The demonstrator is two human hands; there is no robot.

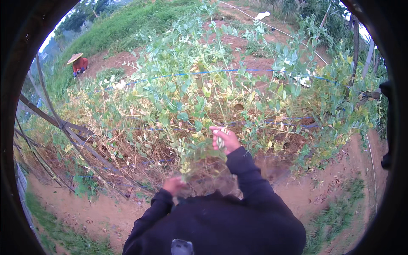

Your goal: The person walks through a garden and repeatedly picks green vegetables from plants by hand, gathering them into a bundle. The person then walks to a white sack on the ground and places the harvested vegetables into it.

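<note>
My right hand [227, 140] is raised in front of the pea plants [187, 102], its fingers closed around a small bunch of pale green pea pods [221, 139]. Lower and to the left, my left hand [174, 185] is at the foot of the vines, near dry stems and leaves. Motion smears its fingers, so I cannot make out whether it holds anything. The plants are part green, part yellowed and dry, with a few white flowers.
A blue string [204, 72] runs across the vines. Wooden poles [55, 119] lean at the left, and more posts [356, 51] stand at the right. A person in a wide straw hat [80, 63] crouches far left. Bare soil [85, 208] and grass lie nearby.
</note>
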